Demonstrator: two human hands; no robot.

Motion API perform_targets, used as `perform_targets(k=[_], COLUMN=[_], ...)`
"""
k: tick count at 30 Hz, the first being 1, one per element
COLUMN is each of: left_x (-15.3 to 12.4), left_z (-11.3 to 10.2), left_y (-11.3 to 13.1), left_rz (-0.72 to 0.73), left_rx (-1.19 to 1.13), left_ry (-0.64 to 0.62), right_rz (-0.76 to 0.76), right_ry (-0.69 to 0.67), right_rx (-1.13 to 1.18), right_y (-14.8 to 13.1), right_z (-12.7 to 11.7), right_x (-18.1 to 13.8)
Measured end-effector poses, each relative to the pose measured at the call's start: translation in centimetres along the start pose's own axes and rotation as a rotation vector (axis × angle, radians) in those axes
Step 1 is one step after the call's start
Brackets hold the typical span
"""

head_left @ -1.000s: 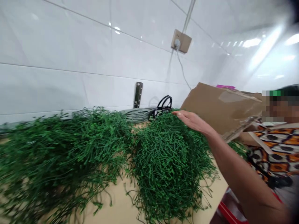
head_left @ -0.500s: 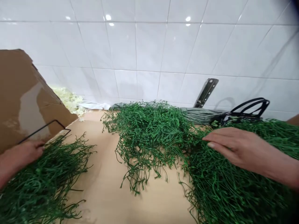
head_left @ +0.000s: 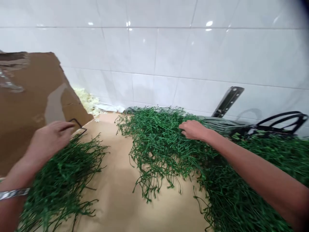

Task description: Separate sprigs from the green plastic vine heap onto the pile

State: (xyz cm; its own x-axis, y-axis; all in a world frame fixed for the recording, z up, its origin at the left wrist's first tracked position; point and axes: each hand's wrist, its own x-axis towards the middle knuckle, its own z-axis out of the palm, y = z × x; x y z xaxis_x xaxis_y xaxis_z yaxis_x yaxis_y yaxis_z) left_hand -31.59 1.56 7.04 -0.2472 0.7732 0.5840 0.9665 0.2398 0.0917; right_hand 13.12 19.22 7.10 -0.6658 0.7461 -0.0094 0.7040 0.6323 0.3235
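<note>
My right hand (head_left: 193, 130) is at the upper right of the middle pile of green, wiry plant stems (head_left: 154, 132), its fingers curled in among them. What it pinches, if anything, is hidden. My left hand (head_left: 51, 138), with a metal band on the wrist, hovers over the left pile of green stems (head_left: 65, 170). Its fingers are closed together, beside a bent black wire (head_left: 77, 121) in front of the cardboard; whether they grip the wire cannot be made out. Below my right forearm spreads a larger right pile of stems (head_left: 241, 190).
A torn cardboard box (head_left: 26, 112) stands at left, with pale yellow flowers (head_left: 87, 100) behind it. Along the white tiled wall (head_left: 154, 48) lie grey-green cloth (head_left: 217, 125), a leaning metal strip with holes (head_left: 228, 101) and a black-handled item (head_left: 282, 124). Brown paper-like sheeting (head_left: 116, 193) covers the surface.
My right hand has gone left from the right pile to the middle pile, fingers now curled. My left hand has moved up and right, towards the wire's bend. The view has shifted left.
</note>
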Motion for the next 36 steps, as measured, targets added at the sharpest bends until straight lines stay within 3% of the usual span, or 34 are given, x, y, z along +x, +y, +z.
perform_targets(k=[2, 5, 7, 8, 12, 15, 18, 21, 23, 25, 28, 29, 31, 34, 36], left_x=[-0.3, -0.8, -1.1, -1.1, -0.7, -0.2, 0.1, 0.1, -0.1, -0.2, -0.2, -0.1, -0.2, -0.5, -0.8], left_z=[-0.9, 0.0, 1.7, 2.8, 6.9, 8.4, 7.7, 6.2, 5.5, 5.0, 4.6, 4.4, 4.1, 3.4, 2.9], left_y=[5.6, 11.7, 14.1, 15.0, 16.8, 16.9, 16.6, 16.6, 16.9, 17.4, 18.0, 18.3, 18.9, 19.9, 20.4], left_rz=[0.198, 0.449, 0.470, 0.400, 0.247, 0.197, 0.187, 0.197, 0.215, 0.248, 0.328, 0.360, 0.428, 0.524, 0.592], left_rx=[-0.094, -0.274, -0.303, -0.290, -0.239, -0.262, -0.319, -0.366, -0.385, -0.395, -0.386, -0.377, -0.356, -0.328, -0.277], left_ry=[-0.111, -0.354, -0.487, -0.523, -0.533, -0.501, -0.395, -0.226, -0.098, 0.012, 0.120, 0.145, 0.177, 0.202, 0.228], right_rz=[-0.005, -0.043, -0.033, -0.010, 0.106, 0.072, 0.051, 0.155, 0.212, 0.200, 0.027, -0.030, -0.076, -0.117, -0.148], right_ry=[0.015, 0.061, 0.146, 0.210, 0.452, 0.499, 0.627, 0.876, 0.938, 0.807, 0.440, 0.371, 0.379, 0.423, 0.322], right_rx=[0.022, 0.116, 0.272, 0.352, 0.525, 0.562, 0.595, 0.666, 0.704, 0.699, 0.550, 0.464, 0.311, 0.275, 0.293], right_y=[0.6, 2.0, 2.7, 2.9, 2.1, 0.9, 0.7, 1.8, 2.6, 2.8, 1.1, 0.0, -2.7, -6.9, -8.6], right_z=[0.3, -0.5, -1.3, -1.8, -3.1, -3.7, -4.6, -5.8, -6.1, -5.7, -3.9, -3.3, -2.4, -2.1, -2.1], right_x=[0.2, -0.1, -0.6, -0.9, -2.1, -2.9, -3.5, -3.9, -4.0, -3.9, -3.7, -3.6, -3.3, -2.4, -1.3])
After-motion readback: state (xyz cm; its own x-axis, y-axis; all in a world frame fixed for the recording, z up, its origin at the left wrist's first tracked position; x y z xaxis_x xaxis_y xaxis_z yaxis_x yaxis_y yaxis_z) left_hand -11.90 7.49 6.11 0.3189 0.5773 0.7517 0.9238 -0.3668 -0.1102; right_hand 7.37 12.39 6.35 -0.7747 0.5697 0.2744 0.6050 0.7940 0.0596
